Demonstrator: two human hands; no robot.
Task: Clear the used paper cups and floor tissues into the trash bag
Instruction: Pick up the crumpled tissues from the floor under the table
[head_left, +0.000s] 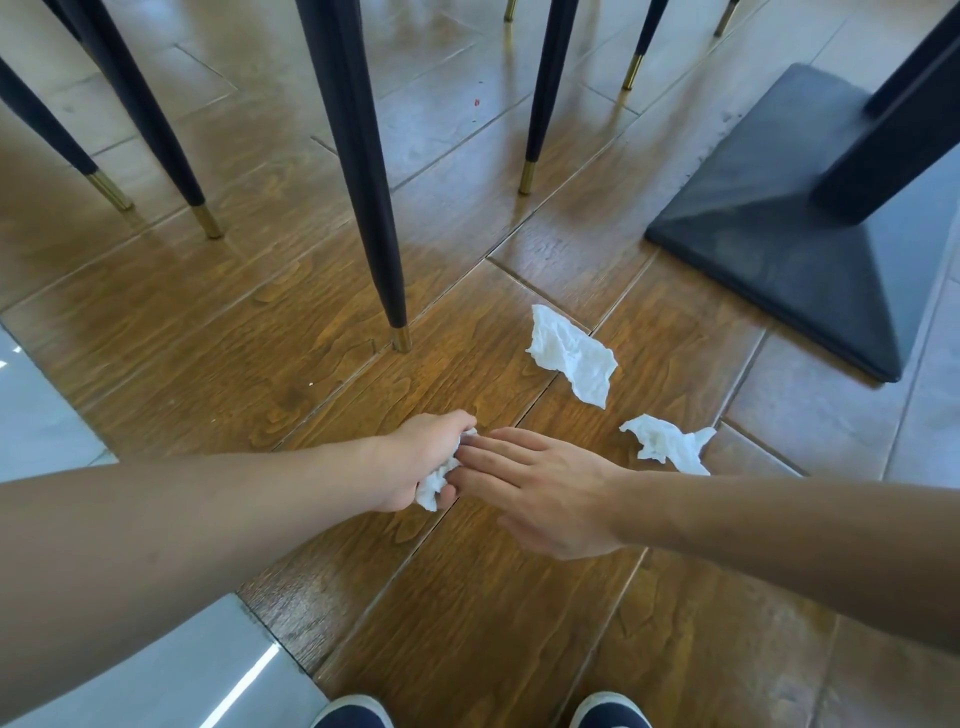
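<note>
Floor (218, 322): wood-grain tiles laid on a diagonal, glossy, with pale grey tiles along the left edge and at far right. Light glare on the far tiles.

Left hand (423, 460) clenched around a crumpled white tissue (434, 486), part of it sticking out below the fist. Right hand (545, 486) flat and released, fingers (480, 452) stretched toward the left fist, tips touching the held tissue. Both forearms bare, reaching in low over the floor.

Two more tissues lie loose on the floor: a larger tissue (571, 353) near the middle, just right of the nearest chair leg (358, 171); a smaller tissue (665, 441) just beyond the right wrist. The two are apart from each other.

Several dark tapered chair legs with brass tips stand across the top. A black square table base (769, 228) with its post sits upper right, near the larger tissue but not touching it.

Toes of two dark shoes (610, 712) at the bottom edge
</note>
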